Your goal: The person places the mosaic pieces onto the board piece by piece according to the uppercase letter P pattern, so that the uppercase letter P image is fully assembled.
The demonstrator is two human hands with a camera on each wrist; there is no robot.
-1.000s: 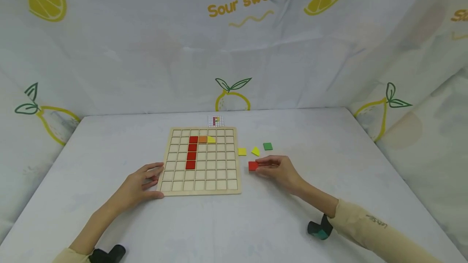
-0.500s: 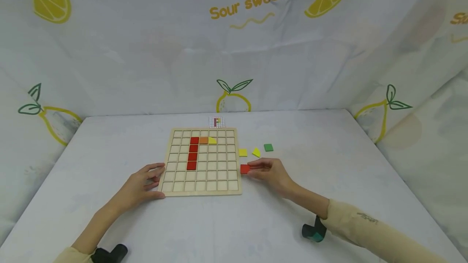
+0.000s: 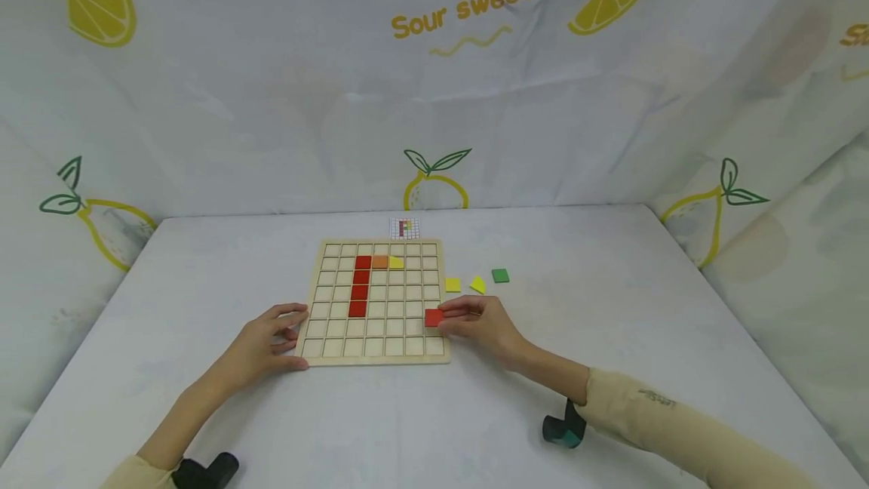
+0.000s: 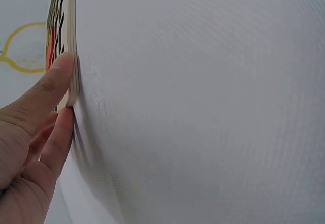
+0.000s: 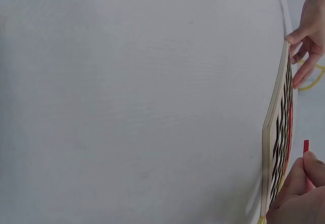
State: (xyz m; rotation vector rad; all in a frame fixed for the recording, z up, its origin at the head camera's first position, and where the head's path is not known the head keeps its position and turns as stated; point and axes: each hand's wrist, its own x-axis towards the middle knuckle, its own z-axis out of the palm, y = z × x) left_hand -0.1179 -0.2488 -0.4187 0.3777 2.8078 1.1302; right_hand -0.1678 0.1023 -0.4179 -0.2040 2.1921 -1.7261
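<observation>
A square wooden grid board [image 3: 373,361] lies on the white table. My left hand [image 3: 261,345] rests against its left side, thumb at the near left corner and fingertips spread along the edge. In the left wrist view, that thumb and the fingers touch the board's pale wooden rim [image 4: 72,76]. My right hand [image 3: 485,327] pinches a red square tile [image 3: 433,318] between thumb and fingers, over the board's right edge. On the board sit a column of several red tiles [image 3: 360,293], an orange square tile [image 3: 380,262] and a yellow curved-edged tile [image 3: 396,262].
Right of the board lie a yellow square tile [image 3: 452,285], a yellow curved-edged tile [image 3: 478,285] and a green tile [image 3: 500,275]. A small printed pattern card [image 3: 405,229] lies behind the board. Lemon-printed cloth [image 3: 305,96] hangs at the back.
My right hand has moved left with the red tile, from the table beside the board to over its right edge. My left hand has stayed at the board's left side.
</observation>
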